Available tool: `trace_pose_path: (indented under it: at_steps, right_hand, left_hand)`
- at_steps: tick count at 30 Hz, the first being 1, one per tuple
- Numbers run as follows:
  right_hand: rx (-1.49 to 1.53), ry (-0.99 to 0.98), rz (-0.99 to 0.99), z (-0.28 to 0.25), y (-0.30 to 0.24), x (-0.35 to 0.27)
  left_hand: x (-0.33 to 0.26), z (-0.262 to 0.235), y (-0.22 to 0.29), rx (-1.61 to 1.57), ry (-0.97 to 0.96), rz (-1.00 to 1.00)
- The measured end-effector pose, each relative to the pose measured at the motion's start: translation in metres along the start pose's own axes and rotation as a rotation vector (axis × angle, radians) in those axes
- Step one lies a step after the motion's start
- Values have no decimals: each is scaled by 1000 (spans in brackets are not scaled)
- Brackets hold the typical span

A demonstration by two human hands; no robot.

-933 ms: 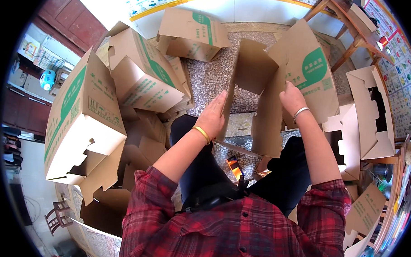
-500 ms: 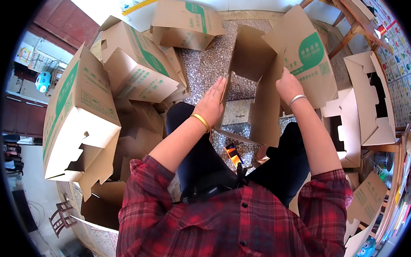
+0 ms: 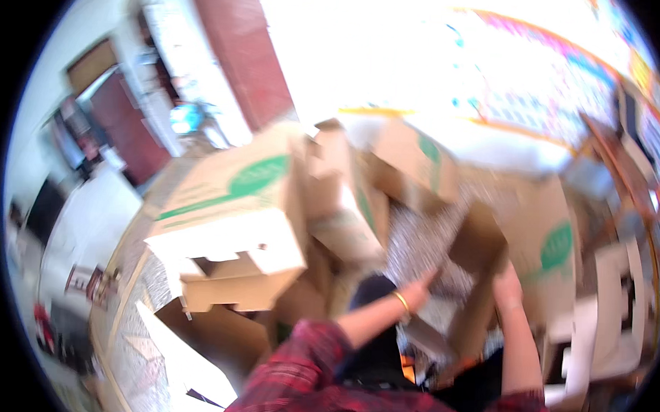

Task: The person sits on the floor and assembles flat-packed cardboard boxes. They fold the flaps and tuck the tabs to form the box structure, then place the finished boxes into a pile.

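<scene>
In front of me an open cardboard box (image 3: 474, 313) stands between my two hands, its top open and its inside dark. The right outer face is brown with a green patch. My right hand (image 3: 509, 291) is closed on the upper edge of its right wall. My left hand (image 3: 414, 295), with a gold bracelet at the wrist, lies against the left wall; the fingers look stretched out, though motion smears them and hides the thumb. My knees are on either side below the box.
Several cardboard boxes crowd my left, including a large box (image 3: 232, 195) with a white flap side. Another box (image 3: 418, 165) lies beyond. Cut-out cartons (image 3: 613, 317) stand at right, near a wooden stool (image 3: 615, 158). The speckled floor (image 3: 427, 235) shows between the boxes.
My view has swung left and up, bringing in more of the room, so everything has shifted right and down and blurred. Both hands remain at the same box.
</scene>
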State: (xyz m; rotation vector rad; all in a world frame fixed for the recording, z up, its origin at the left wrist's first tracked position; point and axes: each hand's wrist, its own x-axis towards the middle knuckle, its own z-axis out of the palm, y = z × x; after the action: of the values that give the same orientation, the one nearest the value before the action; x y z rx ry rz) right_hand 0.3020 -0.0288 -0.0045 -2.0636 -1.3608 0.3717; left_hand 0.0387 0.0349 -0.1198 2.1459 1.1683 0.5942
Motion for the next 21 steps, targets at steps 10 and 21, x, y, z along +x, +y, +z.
trace_pose_path:
  at_steps: [10, 21]
  right_hand:
    - [-203, -83, 20, -48, -3, -11]
    - [30, -339, -581, -29, -60, -115]
  left_hand:
    - [1, 40, -8, 63, -229, -145]
    - [9, 60, 46, -83, -224, -343]
